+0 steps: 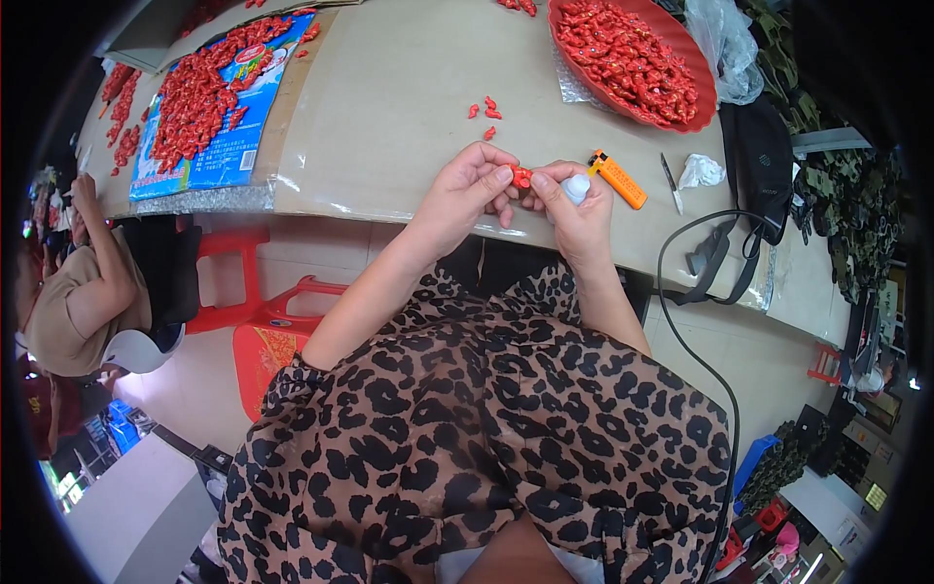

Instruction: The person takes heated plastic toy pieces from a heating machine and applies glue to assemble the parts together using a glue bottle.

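Left hand and right hand: together at frame centre, fingertips pinching one small red piece; the right also grips a white bottle. Piece: likely light, stiff, easily dropped; best held by its ends. Surface: beige sheet, orange lighter, red basin upper right, red pile upper left. Room: red stool, tiled floor.

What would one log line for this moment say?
left hand: pinches small red piece | right hand: holds small white bottle | place: table edge
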The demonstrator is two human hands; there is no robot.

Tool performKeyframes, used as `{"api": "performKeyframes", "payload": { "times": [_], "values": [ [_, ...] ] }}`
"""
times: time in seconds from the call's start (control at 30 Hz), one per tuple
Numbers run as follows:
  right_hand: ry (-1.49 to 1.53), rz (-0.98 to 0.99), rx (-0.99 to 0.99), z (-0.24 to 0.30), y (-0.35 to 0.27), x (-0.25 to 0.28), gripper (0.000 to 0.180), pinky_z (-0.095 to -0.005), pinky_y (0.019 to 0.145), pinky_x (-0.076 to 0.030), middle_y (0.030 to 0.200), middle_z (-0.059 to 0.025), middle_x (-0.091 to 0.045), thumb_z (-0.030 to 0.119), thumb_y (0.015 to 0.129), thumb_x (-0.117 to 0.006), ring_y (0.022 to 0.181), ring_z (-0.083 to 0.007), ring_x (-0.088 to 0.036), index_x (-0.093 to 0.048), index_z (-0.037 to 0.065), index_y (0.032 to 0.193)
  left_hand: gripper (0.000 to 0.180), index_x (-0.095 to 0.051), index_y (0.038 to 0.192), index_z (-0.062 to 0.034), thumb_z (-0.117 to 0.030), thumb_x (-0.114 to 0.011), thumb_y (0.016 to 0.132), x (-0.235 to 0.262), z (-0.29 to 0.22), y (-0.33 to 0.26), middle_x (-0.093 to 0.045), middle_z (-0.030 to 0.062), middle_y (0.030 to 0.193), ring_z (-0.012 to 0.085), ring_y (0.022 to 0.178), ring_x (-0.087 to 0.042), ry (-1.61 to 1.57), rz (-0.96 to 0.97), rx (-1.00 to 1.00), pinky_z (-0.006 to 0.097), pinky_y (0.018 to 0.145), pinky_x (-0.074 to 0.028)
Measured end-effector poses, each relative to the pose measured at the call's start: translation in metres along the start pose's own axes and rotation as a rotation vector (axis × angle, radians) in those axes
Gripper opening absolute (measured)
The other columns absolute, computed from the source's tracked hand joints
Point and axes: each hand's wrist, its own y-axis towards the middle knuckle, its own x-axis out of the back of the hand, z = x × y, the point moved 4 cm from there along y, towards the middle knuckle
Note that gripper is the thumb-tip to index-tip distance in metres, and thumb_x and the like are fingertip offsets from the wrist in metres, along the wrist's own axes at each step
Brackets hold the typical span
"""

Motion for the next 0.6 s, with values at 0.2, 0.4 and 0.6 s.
{"api": "performKeyframes", "payload": {
  "times": [0.2, 0.4, 0.6],
  "values": [
    [-0.058, -0.028, 0.009, 0.0011, 0.0022, 0.0001, 0.008, -0.0184, 0.053, -0.045, 0.068, -0.0035, -0.057, 0.008, 0.075, -0.060, 0.057, -0.0063, -0.052, -0.057, 0.000, 0.077, 0.014, -0.044, 0.093, -0.0015, -0.011, -0.046, 0.084, 0.0001, -0.0010, 0.0028, -0.052, 0.0066, 0.077, 0.0093, 0.061, -0.048, 0.026, -0.011, -0.003, 0.024, 0.052, -0.043],
    [-0.080, -0.024, -0.007, 0.0021, 0.0038, 0.0008, 0.009, -0.0183, 0.053, -0.045, 0.068, -0.0035, -0.057, 0.008, 0.075, -0.060, 0.058, -0.0062, -0.052, -0.057, 0.000, 0.077, 0.013, -0.044, 0.093, -0.0018, -0.007, -0.047, 0.082, 0.0000, -0.0013, 0.0056, -0.053, 0.0075, 0.081, 0.0094, 0.064, -0.048, 0.068, -0.012, 0.003, 0.023, 0.054, -0.041],
    [-0.059, -0.024, -0.077, 0.0038, 0.0057, 0.0013, 0.011, -0.0185, 0.053, -0.045, 0.069, -0.0034, -0.057, 0.009, 0.075, -0.060, 0.058, -0.0063, -0.053, -0.057, 0.000, 0.078, 0.016, -0.043, 0.094, -0.0017, -0.008, -0.050, 0.082, 0.0000, 0.0014, 0.0074, -0.054, 0.0069, 0.081, 0.0119, 0.063, -0.050, 0.008, 0.045, -0.046, 0.024, 0.058, -0.042]
  ]
}}
